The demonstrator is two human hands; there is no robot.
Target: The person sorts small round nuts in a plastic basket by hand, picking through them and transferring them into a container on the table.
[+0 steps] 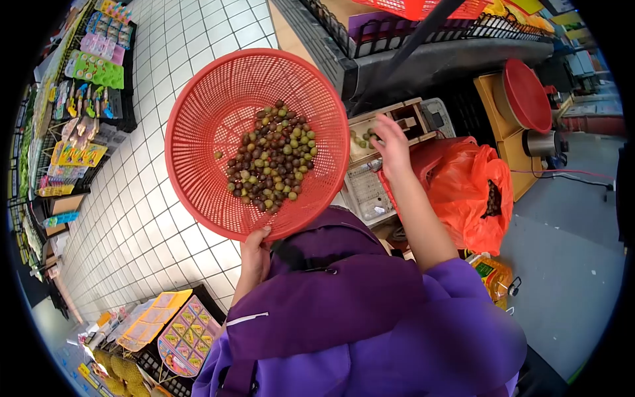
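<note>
A round red plastic mesh basket (pixel 205 109) is held out in front of me. Small round fruits (pixel 274 155), some green and some dark brown-purple, lie heaped in it. My left hand (pixel 254 250) grips the basket's near rim, thumb on top and the other fingers hidden beneath. To the right of the basket, my right hand (pixel 394 151) is raised with its fingers stretched and nothing visible in them. Just beyond those fingers, a few green fruits (pixel 362 137) sit in a pale tray (pixel 359 153).
A dirty white crate (pixel 370 192) stands beside an orange-red plastic bag (pixel 466 198). Farther right are a red bowl (pixel 527 96), a metal pot (pixel 544 142) and an oil bottle (pixel 493 272). A toy rack (pixel 96 73) lines the left, above white floor tiles (pixel 155 165).
</note>
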